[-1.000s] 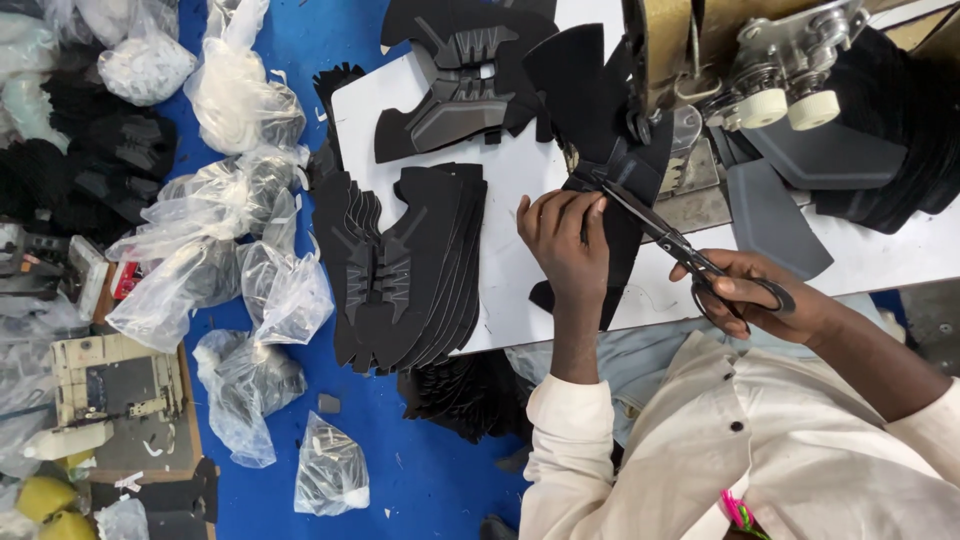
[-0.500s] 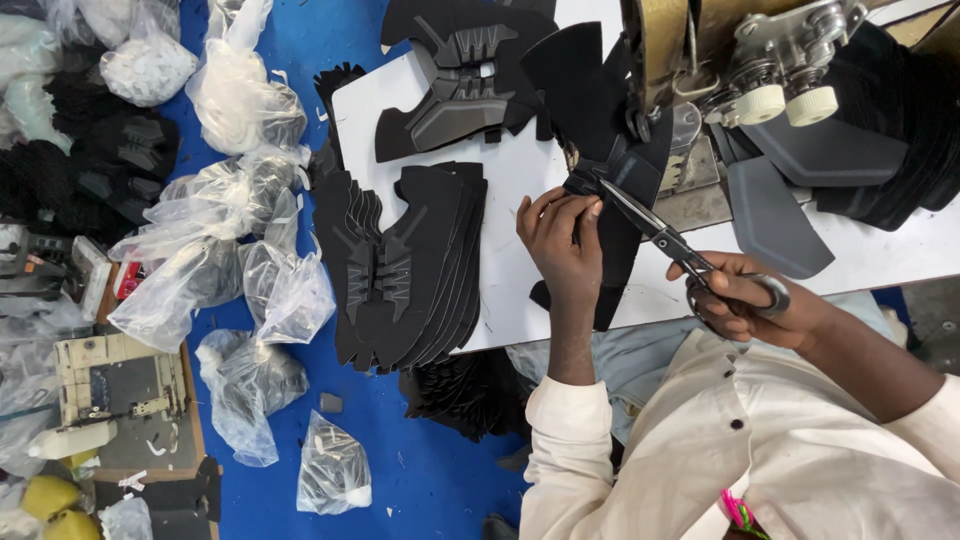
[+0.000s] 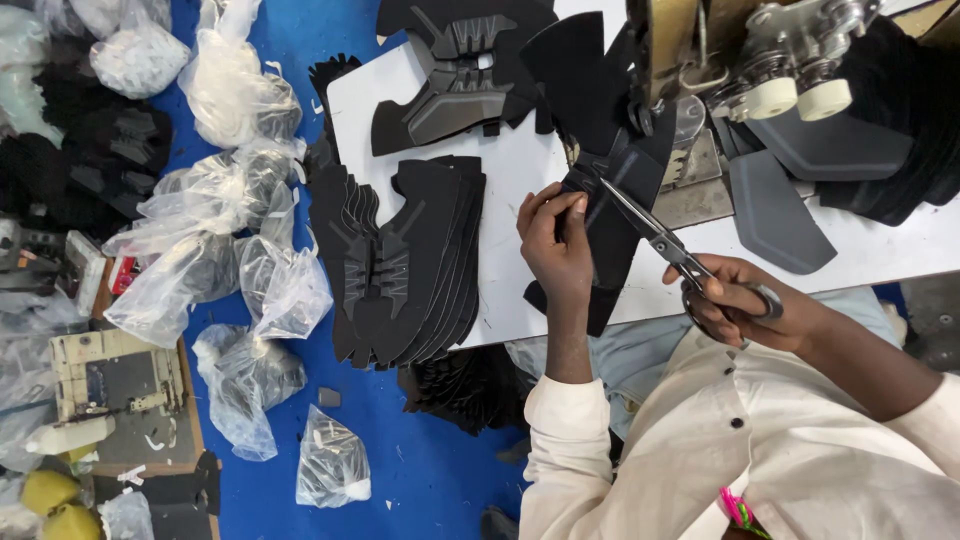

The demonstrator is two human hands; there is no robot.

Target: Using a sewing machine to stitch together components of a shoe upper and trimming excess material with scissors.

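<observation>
Nearest: right hand gripping the loops of steel scissors, blades angling left and far toward the workpiece so the tips are reaching its edge.

Left hand pinching a flat black shoe-upper piece against the white table, fingers narrowed and holding it steady beside the blades.

Left of it: a fanned stack of black cut uppers overhanging the table's near edge.

Far: sewing-machine head sitting above the piece.

Far left, on the blue floor: clear plastic bags lying in clusters.
</observation>
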